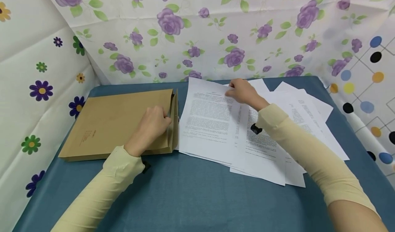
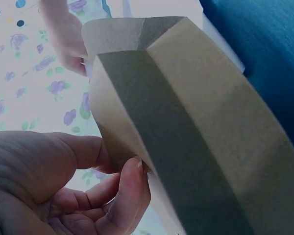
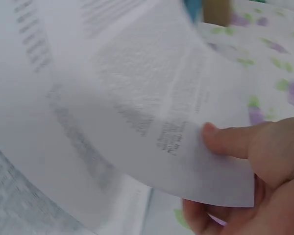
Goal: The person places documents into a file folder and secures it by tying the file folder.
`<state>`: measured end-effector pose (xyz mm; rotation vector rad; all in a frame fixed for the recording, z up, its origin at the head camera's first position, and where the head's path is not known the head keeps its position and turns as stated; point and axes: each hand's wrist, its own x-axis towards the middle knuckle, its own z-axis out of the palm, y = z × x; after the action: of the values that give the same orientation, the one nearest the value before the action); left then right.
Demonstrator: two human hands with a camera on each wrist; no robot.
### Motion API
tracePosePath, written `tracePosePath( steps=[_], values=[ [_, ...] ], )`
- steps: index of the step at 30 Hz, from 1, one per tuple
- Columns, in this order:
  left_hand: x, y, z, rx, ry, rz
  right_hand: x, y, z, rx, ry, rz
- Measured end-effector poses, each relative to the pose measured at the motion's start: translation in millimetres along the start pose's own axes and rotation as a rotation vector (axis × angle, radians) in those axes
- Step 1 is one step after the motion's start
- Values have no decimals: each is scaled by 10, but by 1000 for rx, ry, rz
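Note:
A brown kraft paper document envelope (image 1: 114, 122) lies flat at the left of the table, its open side facing right. My left hand (image 1: 152, 125) is at that side. In the left wrist view, thumb and fingers of the left hand (image 2: 54, 181) pinch an edge of the envelope (image 2: 225, 107), whose folded gusset shows. Right of the envelope, my right hand (image 1: 243, 92) holds a printed sheet (image 1: 206, 122) by its top right corner. From the right wrist, the thumb of the right hand (image 3: 279, 156) lies over the sheet (image 3: 220, 171) with fingers beneath. The envelope's inside is hidden.
More printed sheets (image 1: 296, 105) fan out, overlapping, under and right of the right forearm. Blue cloth (image 1: 197, 204) covers the table. A flowered curtain (image 1: 210, 46) rises behind it, with patterned sheets on both sides. Black wrist devices (image 1: 256, 129) show at the cuffs.

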<state>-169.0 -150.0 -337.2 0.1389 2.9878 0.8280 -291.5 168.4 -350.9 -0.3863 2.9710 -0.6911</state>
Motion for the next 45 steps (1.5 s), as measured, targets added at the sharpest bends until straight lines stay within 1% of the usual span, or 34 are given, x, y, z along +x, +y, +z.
tracePosePath(
  steps=[7, 12, 14, 18, 22, 24, 27, 30, 34, 36, 38, 40, 43, 45],
  values=[
    [-1, -20, -9, -15, -4, 16, -198, 146, -343, 184, -59, -23],
    [-1, -33, -16, -15, -4, 28, -404, 240, -574, 299, -153, 8],
    [1, -35, -13, -19, -3, 34, -488, 270, -664, 346, -175, 27],
    [2, -37, -13, -21, 0, 42, -617, 329, -817, 464, -189, 32],
    [8, -35, -17, -17, 4, 42, -747, 367, -972, 622, -211, 41],
    [10, -34, -18, -15, 5, 39, -823, 376, -1052, 697, -208, 60],
    [15, -33, -21, -14, 4, 28, -938, 382, -1152, 779, -158, 92],
    [22, -33, -28, -5, 4, 24, -1028, 371, -1200, 864, -67, 108],
    [30, -36, -31, 9, 3, 25, -1090, 307, -1159, 1044, 78, 81],
    [36, -34, -31, 16, -1, 19, -1106, 249, -1107, 1112, 159, 56],
    [44, -32, -26, 17, -7, 7, -1118, 180, -1041, 1113, 238, 27],
    [50, -32, -23, 18, -13, -5, -1126, 101, -969, 1090, 303, 8],
    [59, -36, -20, 17, -19, -12, -1127, -22, -851, 1009, 387, -17],
    [65, -39, -18, 16, -17, -10, -1126, -103, -778, 979, 428, -27]
  ],
)
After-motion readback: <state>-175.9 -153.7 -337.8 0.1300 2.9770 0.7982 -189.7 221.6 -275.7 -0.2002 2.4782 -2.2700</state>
